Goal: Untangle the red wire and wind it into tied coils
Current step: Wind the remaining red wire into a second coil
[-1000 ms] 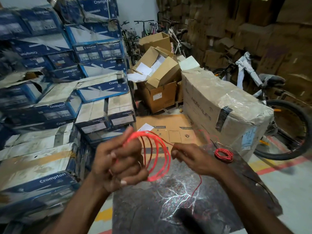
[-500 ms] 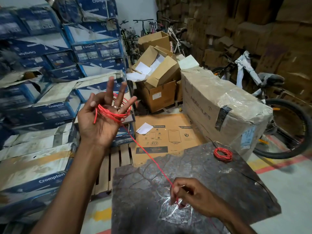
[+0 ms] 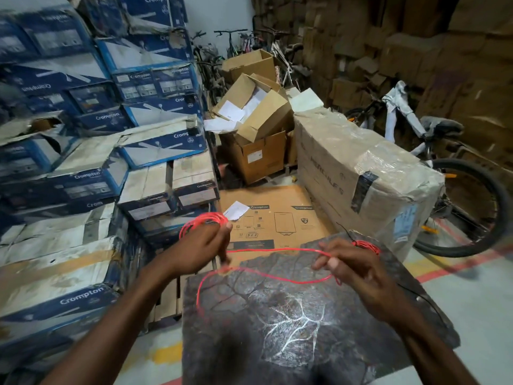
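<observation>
A dark board (image 3: 291,329) with a pale branching pattern fills the foreground, and both forearms reach out over it. The right hand (image 3: 352,266) hangs above the board's far half, fingers curled loosely around a strand of the red wire (image 3: 277,250). From there the wire runs in two lines across to the left hand (image 3: 201,245) — one nearly straight, one sagging — and a slack loop droops down over the board. The left hand is closed around a bunch of wound loops (image 3: 202,220) that stand up above its knuckles. Just beyond the right hand, a small finished coil (image 3: 367,245) lies on the board's far corner. Behind lie a flat brown carton (image 3: 277,215), stacked blue boxes (image 3: 91,140) and a bicycle (image 3: 458,190).
</observation>
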A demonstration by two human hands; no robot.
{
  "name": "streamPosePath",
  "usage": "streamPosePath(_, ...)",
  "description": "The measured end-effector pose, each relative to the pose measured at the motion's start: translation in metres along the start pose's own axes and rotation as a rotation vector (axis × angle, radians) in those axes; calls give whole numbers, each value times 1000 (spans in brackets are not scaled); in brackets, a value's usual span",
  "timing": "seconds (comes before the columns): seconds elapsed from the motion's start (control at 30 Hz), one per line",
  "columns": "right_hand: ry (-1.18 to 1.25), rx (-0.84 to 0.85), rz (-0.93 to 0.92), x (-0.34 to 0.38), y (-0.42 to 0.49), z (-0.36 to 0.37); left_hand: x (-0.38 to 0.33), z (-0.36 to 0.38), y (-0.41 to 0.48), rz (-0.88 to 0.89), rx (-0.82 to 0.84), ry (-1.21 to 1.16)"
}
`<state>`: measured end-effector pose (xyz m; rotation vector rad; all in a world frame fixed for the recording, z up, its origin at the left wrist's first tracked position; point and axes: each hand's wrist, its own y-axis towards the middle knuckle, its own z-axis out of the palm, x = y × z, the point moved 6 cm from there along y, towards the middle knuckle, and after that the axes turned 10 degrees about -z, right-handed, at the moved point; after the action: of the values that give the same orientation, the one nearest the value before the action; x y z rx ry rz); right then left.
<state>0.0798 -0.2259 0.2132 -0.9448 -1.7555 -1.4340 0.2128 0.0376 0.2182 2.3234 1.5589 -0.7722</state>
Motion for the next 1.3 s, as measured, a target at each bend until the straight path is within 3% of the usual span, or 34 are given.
streamPosePath(0.1,289,-87,67,-16,8,-13,-6,12,-20,-61,237,-117)
streamPosePath(0.2,739,-110,187,-36,14,-14,-34,17,-48,-32,607,-464)
streamPosePath(0.27,886,-131,213,-45,16,-13,-53,23,-68,-2,859,-742)
streamPosePath(0.37,745,-167,305,-67,13,-7,-73,25,-85,82,1081,-1135)
streamPosePath(0.5,364,41,279,-79,12,11,-104,6,-87,320,1162,-1569)
streamPosePath(0.63,318,112,267,-86,7,27,-111,-23,-65,461,1010,-1956)
streamPosePath(0.73,566,-24,333,-94,-1,31,-96,-44,-43,494,692,-2083)
streamPosePath(0.9,836,-351,336,-100,-31,29,-63,-60,-16,248,221,-2240)
streamPosePath(1.0,991,-498,384,-98,-45,34,-41,-58,2,166,46,-2355)
streamPosePath(1.1,1189,-571,398,-90,-48,35,-21,-41,22,50,-153,-2284)
streamPosePath(1.2,1203,-640,416,-76,-40,30,-4,-18,32,-78,-280,-2070)
streamPosePath(1.3,1246,-497,354,-61,-28,32,7,0,31,-247,-375,-1724)
